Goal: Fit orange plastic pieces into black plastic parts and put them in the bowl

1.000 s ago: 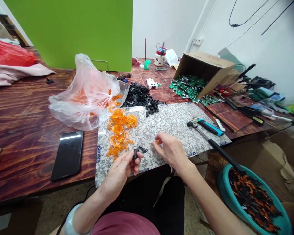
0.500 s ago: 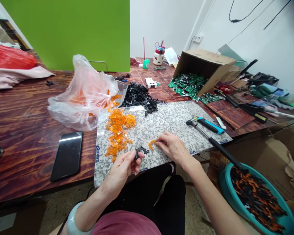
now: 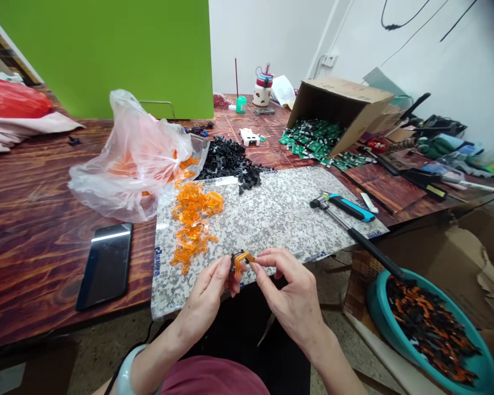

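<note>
Between thumb and fingers, my left hand (image 3: 214, 282) grips a black curved plastic piece (image 3: 233, 261), partly hidden by the thumb and the orange part. My right hand (image 3: 292, 285) pinches an orange translucent curved piece (image 3: 243, 257) by its right end. The orange piece lies against the black one, and I cannot tell whether they are joined. Both hands are just above the front edge of the speckled board (image 3: 280, 208). On the board's left side lies a pile of loose orange pieces (image 3: 191, 225). A heap of black pieces (image 3: 228, 159) sits at its back edge.
A mallet (image 3: 354, 233) and a blue-black cutter (image 3: 349, 207) lie at the board's right. A teal basin (image 3: 374, 299) of orange-black pieces stands lower right. A phone (image 3: 105, 266) and a plastic bag (image 3: 127, 153) are left. A cardboard box (image 3: 348, 96) spills green boards behind.
My right hand has lifted the orange piece off the board and brought it left against the black piece in my left hand. The view has shifted slightly.
</note>
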Available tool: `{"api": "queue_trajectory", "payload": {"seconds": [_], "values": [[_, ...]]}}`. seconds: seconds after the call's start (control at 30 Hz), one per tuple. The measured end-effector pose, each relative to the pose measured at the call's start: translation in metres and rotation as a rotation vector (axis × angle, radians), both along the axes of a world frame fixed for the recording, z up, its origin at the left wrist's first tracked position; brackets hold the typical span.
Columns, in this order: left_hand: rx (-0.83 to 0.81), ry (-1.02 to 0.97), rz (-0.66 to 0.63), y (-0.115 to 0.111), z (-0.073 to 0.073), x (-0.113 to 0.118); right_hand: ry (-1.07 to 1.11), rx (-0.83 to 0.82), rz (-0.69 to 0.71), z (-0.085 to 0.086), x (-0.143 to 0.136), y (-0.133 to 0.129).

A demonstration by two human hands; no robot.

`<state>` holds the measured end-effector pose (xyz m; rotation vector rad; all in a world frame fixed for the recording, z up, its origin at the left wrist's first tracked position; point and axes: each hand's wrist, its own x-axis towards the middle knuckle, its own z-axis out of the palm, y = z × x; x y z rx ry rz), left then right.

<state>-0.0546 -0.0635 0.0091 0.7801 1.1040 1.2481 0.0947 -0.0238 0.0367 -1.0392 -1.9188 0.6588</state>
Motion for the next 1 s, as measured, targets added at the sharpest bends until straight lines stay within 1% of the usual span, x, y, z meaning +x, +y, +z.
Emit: {"api": "queue_trajectory", "payload": {"seconds": [0.13,0.23,0.37,0.63,0.8,0.9,1.0], "values": [[0.049,0.051,-0.035,-0.001,-0.001,0.002,0.026,-0.024,-0.012,-0.006,0.000,0.000],[0.080,0.080,-0.066,-0.001,-0.003,0.002,0.037,-0.057,-0.011,-0.006,0.002,-0.001],[0.101,0.104,-0.093,-0.003,-0.004,0.003,0.034,-0.050,-0.005,-0.005,0.004,-0.003],[0.078,0.200,-0.119,-0.006,0.004,0.004,-0.006,-0.008,-0.005,-0.001,0.004,-0.008],[0.116,0.329,-0.192,-0.007,0.008,0.002,-0.053,0.012,0.007,0.000,0.006,-0.010],[0.119,0.416,-0.213,-0.008,0.008,0.001,-0.062,0.014,0.016,0.000,0.007,-0.012],[0.121,0.440,-0.232,-0.008,0.008,0.001,-0.048,0.020,0.022,-0.001,0.007,-0.013]]}}
